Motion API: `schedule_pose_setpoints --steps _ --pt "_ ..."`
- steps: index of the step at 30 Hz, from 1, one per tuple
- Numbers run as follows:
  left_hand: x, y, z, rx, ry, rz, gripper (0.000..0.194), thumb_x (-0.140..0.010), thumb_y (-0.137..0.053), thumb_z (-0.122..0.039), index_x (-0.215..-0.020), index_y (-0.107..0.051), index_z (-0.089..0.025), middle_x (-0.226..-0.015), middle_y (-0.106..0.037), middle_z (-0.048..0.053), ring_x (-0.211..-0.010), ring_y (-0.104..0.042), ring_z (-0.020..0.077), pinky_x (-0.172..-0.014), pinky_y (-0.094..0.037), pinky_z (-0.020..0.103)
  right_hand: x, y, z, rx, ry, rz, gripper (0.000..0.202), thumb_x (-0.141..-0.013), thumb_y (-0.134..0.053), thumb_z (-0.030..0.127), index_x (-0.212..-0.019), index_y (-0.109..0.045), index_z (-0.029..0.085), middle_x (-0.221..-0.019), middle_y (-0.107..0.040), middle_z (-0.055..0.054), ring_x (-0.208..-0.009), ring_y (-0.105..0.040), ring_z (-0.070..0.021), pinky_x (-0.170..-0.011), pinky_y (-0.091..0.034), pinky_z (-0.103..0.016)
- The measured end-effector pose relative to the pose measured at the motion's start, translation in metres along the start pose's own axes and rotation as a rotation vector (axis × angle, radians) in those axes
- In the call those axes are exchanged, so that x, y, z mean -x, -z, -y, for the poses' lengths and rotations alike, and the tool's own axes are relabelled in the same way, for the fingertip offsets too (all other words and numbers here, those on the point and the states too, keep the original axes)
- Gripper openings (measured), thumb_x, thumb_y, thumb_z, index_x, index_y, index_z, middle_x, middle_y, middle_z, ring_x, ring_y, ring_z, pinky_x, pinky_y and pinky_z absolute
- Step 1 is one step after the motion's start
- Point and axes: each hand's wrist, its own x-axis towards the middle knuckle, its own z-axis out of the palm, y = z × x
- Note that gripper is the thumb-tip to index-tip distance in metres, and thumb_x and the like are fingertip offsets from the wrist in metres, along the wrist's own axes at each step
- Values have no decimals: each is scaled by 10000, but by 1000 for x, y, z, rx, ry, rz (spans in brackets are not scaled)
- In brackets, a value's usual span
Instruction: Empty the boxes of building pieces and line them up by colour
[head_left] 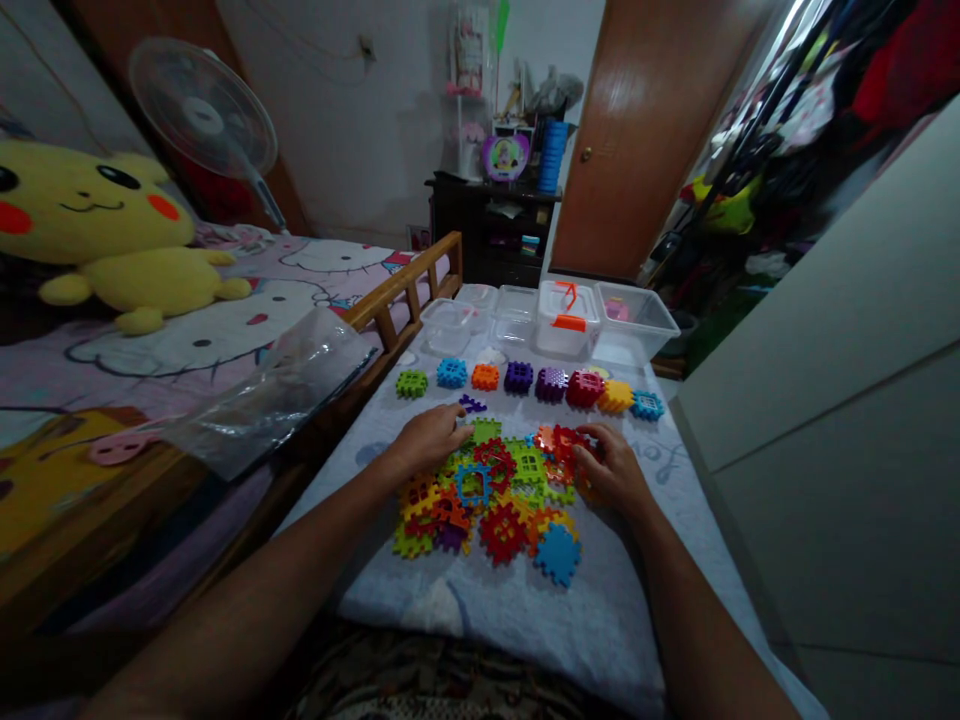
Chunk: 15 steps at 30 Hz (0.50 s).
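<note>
A loose pile of flat plastic interlocking tiles with notched edges covers the middle of the table, with a red tile (503, 532), a blue tile (558, 554) and a green window tile (529, 464) among them. My left hand (431, 438) is at the pile's upper left, thumb and fingers apart, beside a green tile (487, 430) and just below a small purple piece (472, 403). At the pile's right edge, my right hand (611, 465) has its thumb and index finger spread next to red tiles (570, 442). Whether its fingertips touch them is hard to see.
Behind the pile runs a row of stacks sorted by colour, including green (412, 383), orange (485, 377) and yellow (616, 396). Farther back stand clear plastic containers (448, 320) and a lidded box (568, 320) with an orange handle. A bed rail (405, 290) borders the left; a pale cabinet (840, 400) the right.
</note>
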Motion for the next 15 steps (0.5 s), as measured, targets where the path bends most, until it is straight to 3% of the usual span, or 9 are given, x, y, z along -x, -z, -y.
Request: schedule_pose_setpoints --steps 5,10,15 --pt "-9 -3 -7 -72 74 41 442 -823 -664 -498 -1139 -615 -192 -1125 -708 126 -1009 -675 288 -777 -496 328 1 -3 1 26 19 5 263 -853 -584 406 -994 -690 211 -1025 -675 -102 -1001 -613 -278 -932 -460 -442" --pt "-15 -7 -8 110 86 50 413 -744 -736 -351 -1112 -640 -190 -1080 -714 94 -984 -667 277 -793 -473 315 0 -4 1 40 10 25 284 -835 -571 398 -991 -703 201 -1025 -677 -108 -982 -615 -274 -917 -468 -438" --pt "-17 -10 -4 206 75 31 409 -702 -743 -320 -1078 -660 -182 -993 -709 57 -908 -661 242 -740 -462 286 -1 -4 -1 30 7 35 310 -821 -569 404 -1002 -708 194 -1016 -687 -108 -968 -619 -272 -917 -467 -433"
